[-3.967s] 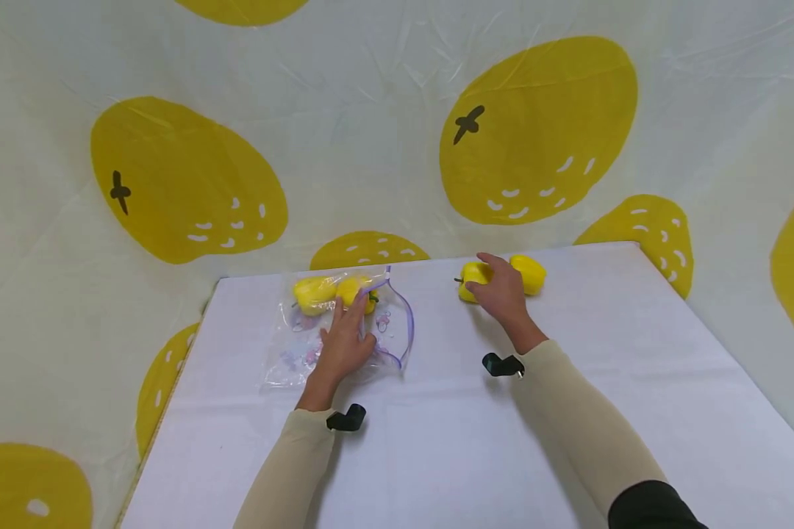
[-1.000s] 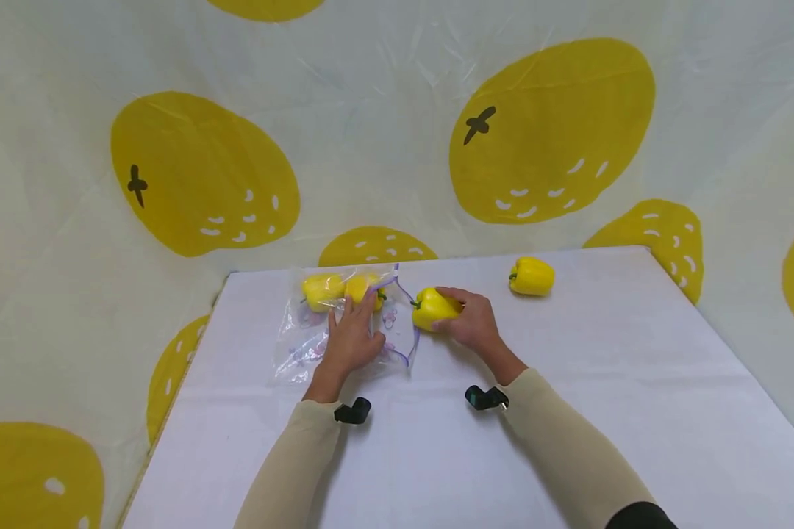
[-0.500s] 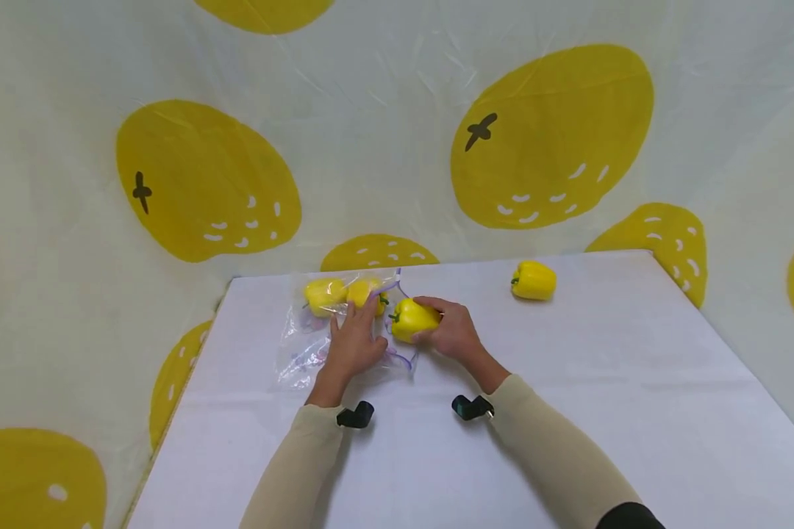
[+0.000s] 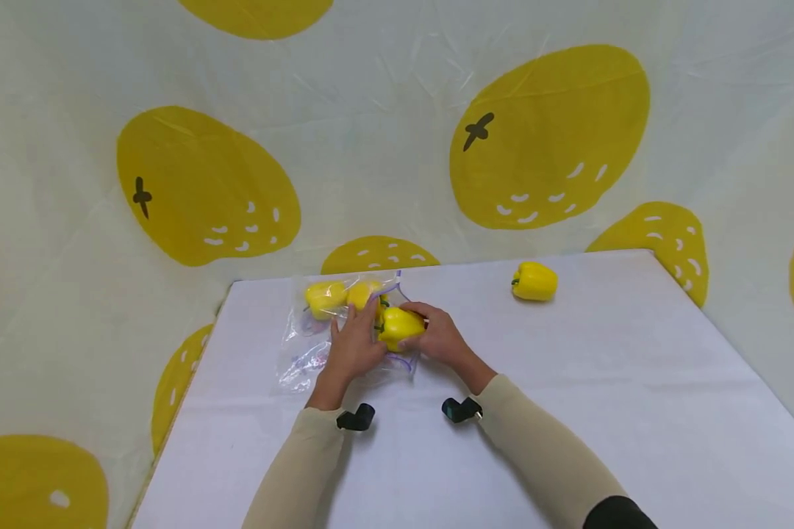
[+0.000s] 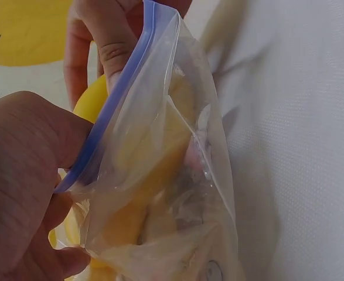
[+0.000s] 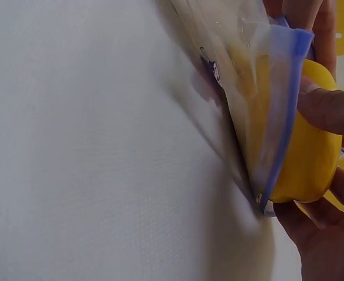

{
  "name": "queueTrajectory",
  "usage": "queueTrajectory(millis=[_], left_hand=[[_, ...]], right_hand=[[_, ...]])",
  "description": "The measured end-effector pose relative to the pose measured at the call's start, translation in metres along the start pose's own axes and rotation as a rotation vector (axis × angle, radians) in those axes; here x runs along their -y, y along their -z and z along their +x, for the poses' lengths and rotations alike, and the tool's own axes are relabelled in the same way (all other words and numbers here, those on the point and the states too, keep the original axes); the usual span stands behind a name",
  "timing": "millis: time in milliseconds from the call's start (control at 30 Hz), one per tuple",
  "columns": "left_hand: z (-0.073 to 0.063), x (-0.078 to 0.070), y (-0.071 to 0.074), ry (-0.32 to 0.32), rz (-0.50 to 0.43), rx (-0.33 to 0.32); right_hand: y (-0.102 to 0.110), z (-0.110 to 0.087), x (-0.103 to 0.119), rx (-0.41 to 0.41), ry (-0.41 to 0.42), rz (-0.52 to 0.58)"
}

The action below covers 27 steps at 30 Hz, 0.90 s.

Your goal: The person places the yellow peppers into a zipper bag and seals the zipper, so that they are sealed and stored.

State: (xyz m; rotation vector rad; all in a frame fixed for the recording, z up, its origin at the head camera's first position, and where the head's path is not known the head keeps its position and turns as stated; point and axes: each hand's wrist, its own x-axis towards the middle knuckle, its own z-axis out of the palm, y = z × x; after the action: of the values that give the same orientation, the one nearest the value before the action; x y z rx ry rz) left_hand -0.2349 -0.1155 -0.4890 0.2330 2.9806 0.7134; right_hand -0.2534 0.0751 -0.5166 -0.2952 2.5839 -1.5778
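A clear zip bag [image 4: 298,364] with a purple-edged mouth lies at the back left of the table, its opening facing right. Inside it are two yellow bell peppers, one on the left [image 4: 324,298] and one nearer the mouth [image 4: 362,294]. My left hand [image 4: 355,351] holds the bag by its mouth, the thumb at the purple edge [image 5: 101,126]. With curled fingers and thumb, my right hand [image 4: 443,340] grips another yellow bell pepper [image 4: 398,328], stem end leftward. In the right wrist view this pepper [image 6: 309,158] is partly behind the bag's purple edge.
A further yellow bell pepper [image 4: 534,281] lies at the back right of the white-covered table [image 4: 602,382]. Behind the table's far edge hangs a pale sheet [image 4: 370,147] printed with large yellow fruit.
My right hand has picked up a bell pepper from the back right and carried it left into the bag's mouth. My left hand stays at the bag.
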Motion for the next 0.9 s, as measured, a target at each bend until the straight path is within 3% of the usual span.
queueTrajectory(millis=[333, 500, 900], left_hand=[[0.0001, -0.0031, 0.0032, 0.028, -0.020, 0.017], [-0.0006, -0.0046, 0.0050, 0.031, -0.040, 0.014], [-0.0013, -0.0039, 0.0060, 0.012, -0.069, 0.001]], right_hand=[[0.0049, 0.0015, -0.0052, 0.129, 0.056, 0.116], [0.0063, 0.0042, -0.0072, 0.163, 0.061, 0.123], [0.0030, 0.0071, 0.0009, 0.203, 0.116, -0.060]])
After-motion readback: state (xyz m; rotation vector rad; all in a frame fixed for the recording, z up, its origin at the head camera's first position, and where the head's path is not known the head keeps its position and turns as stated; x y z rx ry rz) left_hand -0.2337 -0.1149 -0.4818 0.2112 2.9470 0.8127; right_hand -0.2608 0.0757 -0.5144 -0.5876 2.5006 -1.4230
